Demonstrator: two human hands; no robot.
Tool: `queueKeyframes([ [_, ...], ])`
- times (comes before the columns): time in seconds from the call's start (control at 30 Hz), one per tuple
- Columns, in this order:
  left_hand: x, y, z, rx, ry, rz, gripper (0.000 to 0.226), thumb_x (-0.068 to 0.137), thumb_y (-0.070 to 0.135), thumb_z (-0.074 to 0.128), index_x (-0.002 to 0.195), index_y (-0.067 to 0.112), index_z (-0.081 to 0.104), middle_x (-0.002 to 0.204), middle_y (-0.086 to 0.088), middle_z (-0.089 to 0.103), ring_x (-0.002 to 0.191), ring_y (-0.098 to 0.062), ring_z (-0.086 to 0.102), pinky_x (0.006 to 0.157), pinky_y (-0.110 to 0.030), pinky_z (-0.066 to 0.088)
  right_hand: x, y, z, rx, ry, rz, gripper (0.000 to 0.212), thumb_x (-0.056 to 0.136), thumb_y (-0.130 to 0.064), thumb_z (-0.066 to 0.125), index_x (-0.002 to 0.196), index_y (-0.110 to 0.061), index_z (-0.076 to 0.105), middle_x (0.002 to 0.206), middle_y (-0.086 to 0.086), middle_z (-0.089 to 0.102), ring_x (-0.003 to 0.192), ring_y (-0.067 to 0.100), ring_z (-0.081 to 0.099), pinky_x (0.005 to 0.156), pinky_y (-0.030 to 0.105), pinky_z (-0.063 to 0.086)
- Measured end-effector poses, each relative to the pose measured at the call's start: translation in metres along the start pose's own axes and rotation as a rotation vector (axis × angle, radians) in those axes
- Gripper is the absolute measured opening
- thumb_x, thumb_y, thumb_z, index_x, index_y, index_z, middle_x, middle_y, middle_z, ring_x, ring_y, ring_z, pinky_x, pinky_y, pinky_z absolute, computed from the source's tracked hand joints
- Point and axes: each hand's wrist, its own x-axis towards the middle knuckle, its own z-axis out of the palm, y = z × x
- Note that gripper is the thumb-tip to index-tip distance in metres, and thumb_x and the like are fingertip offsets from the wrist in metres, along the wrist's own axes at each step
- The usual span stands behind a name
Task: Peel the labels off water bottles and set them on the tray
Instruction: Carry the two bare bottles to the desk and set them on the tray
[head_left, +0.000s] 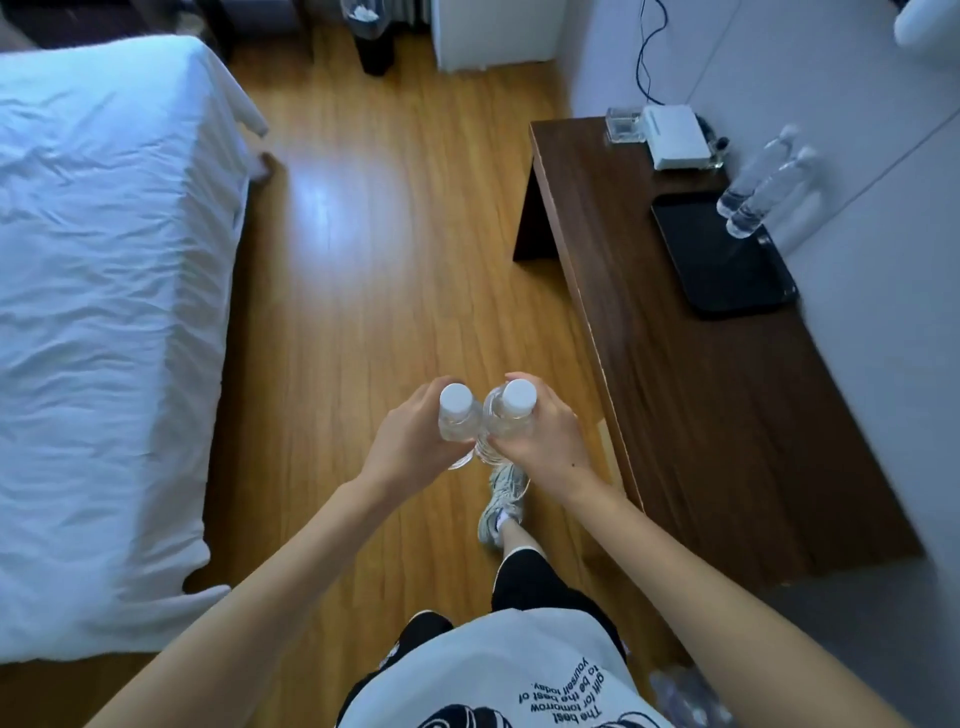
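Observation:
I hold two clear, label-free water bottles with white caps upright over the wooden floor, side by side and touching. My left hand (410, 441) grips the left bottle (458, 415). The right bottle (511, 415) is in my right hand (545, 441). A black tray (696, 260) lies on the dark wooden desk (701, 395) to the right. Two more clear bottles without labels (763, 187) stand on the tray's far corner, against the wall.
A bed with white sheets (104, 312) fills the left side. On the desk's far end sit a white box (675, 135) and a clear container (623, 124). A bin (366, 31) stands on the floor ahead. My foot (501, 504) is below the bottles.

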Motion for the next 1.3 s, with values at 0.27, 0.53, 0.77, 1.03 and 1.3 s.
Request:
queueKeyframes([
  [0.27,0.160,0.040,-0.035,-0.009,0.068,-0.059,0.054,0.070,0.031,0.078,0.117,0.030,0.051,0.110,0.012,0.061,0.091,-0.015,0.060,0.077,-0.031,0.049,0.175,-0.010,-0.042,-0.021,-0.044,-0.080,0.059,0.070,-0.029,0.081,0.121,-0.021,0.052,0.111,0.000,0.064,0.096,0.022,0.063,0.081,0.042,0.054],
  [0.53,0.307,0.061,-0.080,-0.008,0.083,-0.081,0.052,0.072,0.025,0.077,0.118,0.024,0.053,0.098,0.012,0.056,0.085,-0.016,0.054,0.071,-0.028,0.039,0.331,-0.033,-0.063,-0.013,-0.060,-0.064,0.054,0.071,-0.028,0.079,0.118,-0.021,0.053,0.111,-0.002,0.064,0.097,0.023,0.062,0.082,0.041,0.052],
  [0.77,0.439,0.048,-0.110,0.001,-0.041,-0.002,0.052,0.073,0.023,0.075,0.119,0.024,0.051,0.100,0.009,0.059,0.086,-0.016,0.056,0.071,-0.027,0.039,0.446,-0.034,-0.052,0.002,0.022,0.051,0.055,0.071,-0.031,0.078,0.120,-0.026,0.052,0.112,-0.003,0.065,0.100,0.021,0.062,0.084,0.042,0.052],
  [1.03,0.569,0.066,-0.135,0.097,-0.266,0.178,0.055,0.076,0.031,0.074,0.124,0.026,0.047,0.117,0.000,0.061,0.102,-0.023,0.058,0.078,-0.034,0.046,0.530,-0.037,-0.054,0.073,0.264,0.257,0.057,0.070,-0.033,0.080,0.120,-0.030,0.052,0.118,-0.008,0.063,0.105,0.011,0.060,0.085,0.028,0.051],
  [1.3,0.636,0.113,-0.095,0.118,-0.406,0.375,0.047,0.072,0.037,0.069,0.113,0.027,0.048,0.107,0.000,0.062,0.093,-0.023,0.060,0.078,-0.046,0.051,0.554,-0.001,-0.093,0.101,0.461,0.368,0.059,0.069,-0.021,0.082,0.121,-0.019,0.055,0.116,-0.002,0.065,0.107,0.018,0.061,0.081,0.023,0.044],
])
